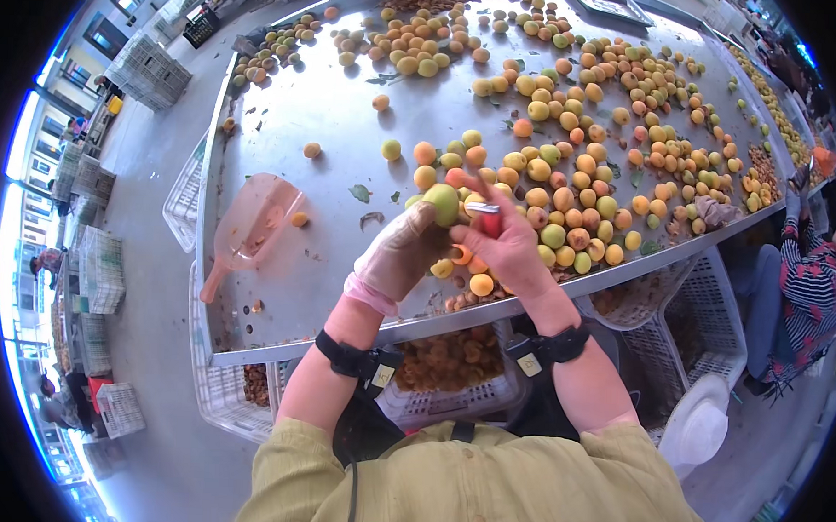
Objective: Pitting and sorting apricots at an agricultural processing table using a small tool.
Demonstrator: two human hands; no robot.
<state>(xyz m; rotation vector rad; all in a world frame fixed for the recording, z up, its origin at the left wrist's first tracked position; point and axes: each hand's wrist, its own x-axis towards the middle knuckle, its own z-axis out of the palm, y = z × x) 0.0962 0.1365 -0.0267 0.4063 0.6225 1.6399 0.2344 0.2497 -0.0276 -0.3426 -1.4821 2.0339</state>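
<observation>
My left hand (400,249), in a pale, stained glove with a pink cuff, is closed around a greenish-yellow apricot (444,203). Close beside it, the bare right hand (512,253) grips a small red-handled knife (489,223); a silvery part shows at its top, but the cutting edge cannot be made out. Both hands are above the near edge of a metal table (317,253). Just beyond and to the right lie many loose apricots (537,169), yellow, orange and green. An orange piece of fruit (461,254) shows below the right fingers.
A pink scoop (254,220) lies at the table's left. Below the near edge stands a white crate (450,405) holding brownish-orange fruit pieces. More white baskets (711,317) are at the right, by a white hat (698,425) and a person in a patterned top (804,293).
</observation>
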